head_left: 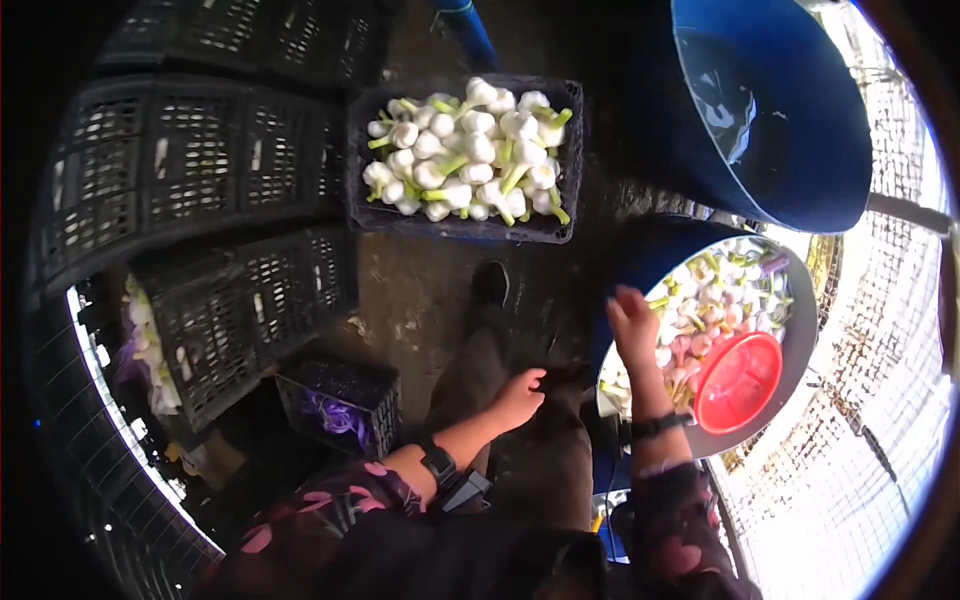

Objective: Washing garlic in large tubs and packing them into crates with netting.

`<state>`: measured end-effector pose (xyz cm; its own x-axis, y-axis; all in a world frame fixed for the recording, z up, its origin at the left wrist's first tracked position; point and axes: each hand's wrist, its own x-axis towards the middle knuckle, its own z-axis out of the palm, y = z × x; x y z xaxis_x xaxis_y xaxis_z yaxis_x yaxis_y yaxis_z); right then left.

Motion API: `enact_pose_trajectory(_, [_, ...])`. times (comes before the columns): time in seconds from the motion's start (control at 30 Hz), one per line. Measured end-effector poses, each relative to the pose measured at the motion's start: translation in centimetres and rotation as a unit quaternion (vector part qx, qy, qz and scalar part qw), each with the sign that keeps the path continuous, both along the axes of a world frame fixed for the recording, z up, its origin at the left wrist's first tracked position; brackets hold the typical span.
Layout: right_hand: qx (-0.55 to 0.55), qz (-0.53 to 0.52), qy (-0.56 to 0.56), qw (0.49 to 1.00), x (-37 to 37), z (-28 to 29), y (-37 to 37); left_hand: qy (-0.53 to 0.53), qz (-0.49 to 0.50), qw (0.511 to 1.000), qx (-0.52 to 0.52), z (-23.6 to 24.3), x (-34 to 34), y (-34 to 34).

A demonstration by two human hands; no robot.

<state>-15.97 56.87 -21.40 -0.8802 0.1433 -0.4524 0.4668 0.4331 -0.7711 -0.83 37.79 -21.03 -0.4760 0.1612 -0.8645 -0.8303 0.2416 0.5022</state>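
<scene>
My left hand (518,398) hangs over my legs with its fingers loosely bent and apart, holding nothing that I can see. My right hand (632,322) is at the left rim of a round tub (795,380), fingers slightly bent and open, with no item visible in them; whether it touches the rim is unclear. Inside that tub lie several white garlic bulbs (712,295) with green stems and a red plastic bowl (738,382). Straight ahead, a black plastic crate (358,175) is heaped with white garlic bulbs (450,150) on short green stems.
Stacked black crates (190,150) line the left, with stemmed produce (145,345) in one. A small crate (375,390) with purple material (330,415) stands by my legs. A large blue barrel (815,140) holding water is at the back right. A blue pipe (465,25) and mesh netting (880,480) also show.
</scene>
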Motion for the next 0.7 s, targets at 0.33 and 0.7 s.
enact_pose_trajectory(0.33, [0.320, 0.043, 0.024, 0.946, -18.3, -6.5, -16.8, 0.060, 0.071, 0.995, -0.044, -2.1, -2.6, -10.1])
enact_pose_trajectory(0.7, [0.042, -0.309, 0.035, 0.950, -2.1, 1.1, 1.5, 0.017, 0.151, 0.988, 0.021, -1.3, -8.6, -15.5])
